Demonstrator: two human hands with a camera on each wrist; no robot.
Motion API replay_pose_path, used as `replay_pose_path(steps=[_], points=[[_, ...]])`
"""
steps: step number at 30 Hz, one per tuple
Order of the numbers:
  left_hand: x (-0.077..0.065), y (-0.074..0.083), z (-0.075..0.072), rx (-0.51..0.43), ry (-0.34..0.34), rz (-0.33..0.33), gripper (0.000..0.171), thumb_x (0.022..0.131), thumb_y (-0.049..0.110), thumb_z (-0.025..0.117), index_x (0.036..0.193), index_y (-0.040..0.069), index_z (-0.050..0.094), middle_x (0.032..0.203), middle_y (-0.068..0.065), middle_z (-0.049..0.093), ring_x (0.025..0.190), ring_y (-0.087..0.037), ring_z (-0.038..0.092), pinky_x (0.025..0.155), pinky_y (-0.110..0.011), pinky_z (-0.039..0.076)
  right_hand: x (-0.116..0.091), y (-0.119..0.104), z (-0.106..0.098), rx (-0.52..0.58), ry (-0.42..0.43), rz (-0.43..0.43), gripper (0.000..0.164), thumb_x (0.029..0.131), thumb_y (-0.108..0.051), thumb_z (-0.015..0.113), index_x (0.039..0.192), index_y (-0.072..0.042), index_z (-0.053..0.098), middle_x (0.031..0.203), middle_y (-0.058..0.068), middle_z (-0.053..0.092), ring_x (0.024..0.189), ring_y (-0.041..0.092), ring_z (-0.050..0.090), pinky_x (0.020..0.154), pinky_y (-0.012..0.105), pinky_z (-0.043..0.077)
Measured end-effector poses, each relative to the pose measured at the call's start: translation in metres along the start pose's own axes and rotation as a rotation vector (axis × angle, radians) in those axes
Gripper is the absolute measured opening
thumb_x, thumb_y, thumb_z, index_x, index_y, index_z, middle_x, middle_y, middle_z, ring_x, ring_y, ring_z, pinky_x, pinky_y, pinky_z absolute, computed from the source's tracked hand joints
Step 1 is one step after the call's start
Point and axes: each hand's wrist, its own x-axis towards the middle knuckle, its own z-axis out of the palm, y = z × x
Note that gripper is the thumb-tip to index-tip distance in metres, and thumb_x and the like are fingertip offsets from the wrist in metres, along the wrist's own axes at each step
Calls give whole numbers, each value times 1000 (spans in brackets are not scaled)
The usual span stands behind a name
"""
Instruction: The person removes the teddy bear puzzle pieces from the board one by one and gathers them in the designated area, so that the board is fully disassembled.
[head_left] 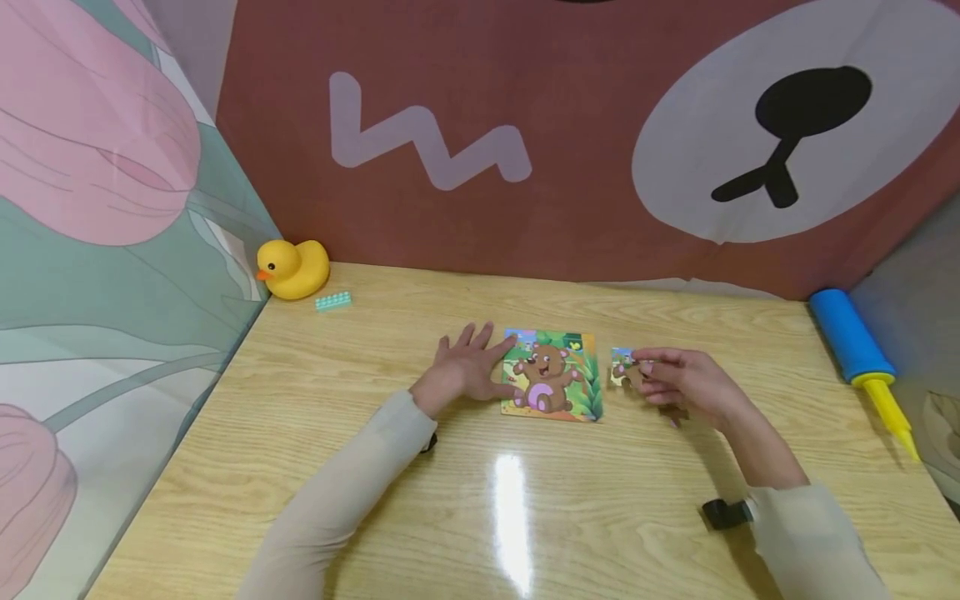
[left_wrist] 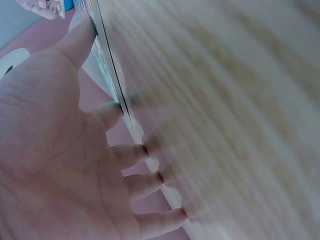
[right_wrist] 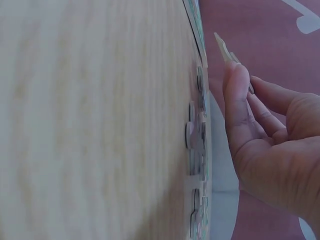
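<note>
A square picture board point(head_left: 561, 392) with a brown bear on it lies on the wooden table. My left hand point(head_left: 468, 371) is spread at its left side, thumb and index fingertip touching its edge, as the left wrist view also shows the palm point(left_wrist: 60, 145) and straight fingers. To the right of the board, my right hand point(head_left: 693, 385) pinches a jigsaw puzzle piece point(head_left: 622, 363), raised off the table; in the right wrist view the piece point(right_wrist: 225, 50) is seen nearly edge-on. Under that hand lie more puzzle pieces point(right_wrist: 194, 142), partly hidden in the head view.
A yellow rubber duck point(head_left: 297, 271) and a small teal toy brick point(head_left: 333, 301) stand at the table's back left corner. On the right edge lies a blue hand pump point(head_left: 852, 337) with a yellow nozzle. A printed cloth point(head_left: 570, 208) hangs behind the table.
</note>
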Motion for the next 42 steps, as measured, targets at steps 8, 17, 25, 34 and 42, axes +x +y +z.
replay_pose_path(steps=[8,17,25,34,42], points=[[1,-1,0,4,0,-2,93,89,76,54,162,44,6,173,-1,-4,160,-30,-4,126,-64,5,-5,4,0,-25,-10,33,54,107,-21,52,151,7,39,99,-3,73,88,12,74,79,31,63],[1,0,2,9,0,8,93,89,77,53,162,43,5,173,-2,-4,160,-32,-4,125,-65,5,-7,6,3,-91,-12,35,47,108,-14,49,147,11,44,97,1,72,84,12,73,78,32,63],[1,0,2,17,12,2,93,88,78,53,162,44,7,173,-2,-3,160,-31,-3,125,-64,6,-7,4,7,-157,11,27,44,107,-13,48,144,10,48,109,8,72,85,15,73,77,33,63],[1,1,0,11,17,5,93,89,77,54,162,44,7,173,-1,-4,160,-31,-3,125,-64,6,-11,-3,7,-301,82,18,50,110,-31,45,138,8,57,126,28,67,94,18,73,81,34,63],[-1,0,0,3,10,9,93,89,76,54,162,43,7,173,-2,-4,160,-32,-3,125,-65,6,-16,-5,7,-318,86,20,51,110,-31,43,141,8,54,127,30,67,98,26,74,81,33,63]])
